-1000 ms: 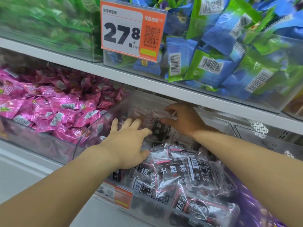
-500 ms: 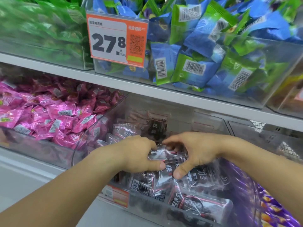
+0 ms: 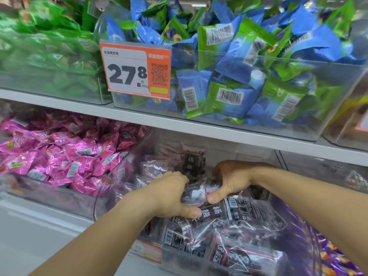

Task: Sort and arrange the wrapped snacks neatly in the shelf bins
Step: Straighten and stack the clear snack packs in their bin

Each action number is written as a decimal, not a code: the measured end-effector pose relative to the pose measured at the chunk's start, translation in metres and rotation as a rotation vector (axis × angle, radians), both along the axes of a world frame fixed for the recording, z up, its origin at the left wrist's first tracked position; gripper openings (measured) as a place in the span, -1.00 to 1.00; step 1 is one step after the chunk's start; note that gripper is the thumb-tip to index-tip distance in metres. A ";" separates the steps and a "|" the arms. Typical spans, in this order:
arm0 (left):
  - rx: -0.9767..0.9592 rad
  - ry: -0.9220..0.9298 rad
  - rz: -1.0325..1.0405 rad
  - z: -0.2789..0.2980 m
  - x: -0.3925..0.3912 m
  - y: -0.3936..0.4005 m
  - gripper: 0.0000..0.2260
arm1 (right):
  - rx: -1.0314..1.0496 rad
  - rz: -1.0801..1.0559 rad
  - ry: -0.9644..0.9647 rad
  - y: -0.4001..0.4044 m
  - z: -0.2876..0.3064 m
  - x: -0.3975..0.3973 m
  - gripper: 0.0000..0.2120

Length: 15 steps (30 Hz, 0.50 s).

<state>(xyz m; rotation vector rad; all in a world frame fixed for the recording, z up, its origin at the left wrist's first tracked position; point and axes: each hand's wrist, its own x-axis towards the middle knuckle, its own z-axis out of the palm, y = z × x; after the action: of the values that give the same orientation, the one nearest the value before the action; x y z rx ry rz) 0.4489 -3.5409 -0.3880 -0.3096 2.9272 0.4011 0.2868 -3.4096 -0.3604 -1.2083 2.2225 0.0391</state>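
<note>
Dark snacks in clear wrappers (image 3: 235, 232) fill a clear plastic bin (image 3: 111, 188) on the lower shelf. My left hand (image 3: 169, 196) and my right hand (image 3: 231, 180) are both inside it, curled around a small bunch of the dark packets (image 3: 197, 193) between them, thumbs toward me. One dark packet (image 3: 194, 162) stands upright at the back of the bin behind my hands. My fingertips are hidden among the wrappers.
A bin of pink snacks (image 3: 59, 156) sits to the left, purple snacks (image 3: 334, 255) to the lower right. Above the white shelf board (image 3: 199, 126) are bins of green snacks (image 3: 45, 52) and blue-green snacks (image 3: 249, 72), with an orange price tag (image 3: 137, 70).
My hands came from the back of the bin toward each other and closed on a bunch of dark packets in the middle. The view has tilted down slightly.
</note>
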 end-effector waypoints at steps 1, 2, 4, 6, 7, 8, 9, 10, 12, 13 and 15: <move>-0.004 -0.005 0.002 -0.001 0.000 0.000 -0.24 | 0.004 -0.005 0.015 0.000 0.001 -0.001 0.23; -0.001 -0.006 0.004 -0.001 0.000 0.000 -0.22 | 0.020 -0.014 0.029 0.000 0.001 -0.002 0.18; 0.036 0.001 0.006 -0.001 0.002 0.000 -0.17 | 0.032 -0.026 0.010 0.000 0.001 0.001 0.03; 0.081 0.016 0.011 -0.001 0.003 -0.001 -0.13 | 0.025 -0.046 -0.006 0.001 0.002 0.002 0.06; 0.098 0.023 0.016 -0.001 0.003 -0.001 -0.13 | 0.033 -0.045 0.005 0.001 0.005 0.004 0.07; 0.109 0.029 0.021 -0.002 0.003 -0.001 -0.14 | 0.033 -0.038 0.012 0.001 0.006 0.004 0.10; 0.114 0.035 0.024 -0.002 0.003 -0.002 -0.16 | 0.023 -0.030 0.015 0.000 0.005 0.001 0.18; 0.115 0.039 0.026 -0.003 0.003 -0.002 -0.17 | 0.010 -0.034 0.002 0.000 0.002 -0.004 0.25; 0.133 0.044 0.038 -0.005 0.003 -0.003 -0.17 | -0.025 -0.056 -0.009 0.003 0.001 -0.006 0.27; 0.151 0.048 0.048 -0.005 0.003 -0.003 -0.16 | -0.044 -0.080 -0.013 0.004 0.002 -0.006 0.24; 0.188 0.067 0.061 -0.007 0.004 -0.004 -0.17 | -0.095 -0.109 -0.018 0.007 0.002 -0.008 0.11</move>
<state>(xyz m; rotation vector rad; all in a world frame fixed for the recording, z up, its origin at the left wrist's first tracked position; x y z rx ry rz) 0.4525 -3.5450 -0.3946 -0.3659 2.9203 0.7038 0.2784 -3.4028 -0.3582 -1.1300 2.2932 -0.1220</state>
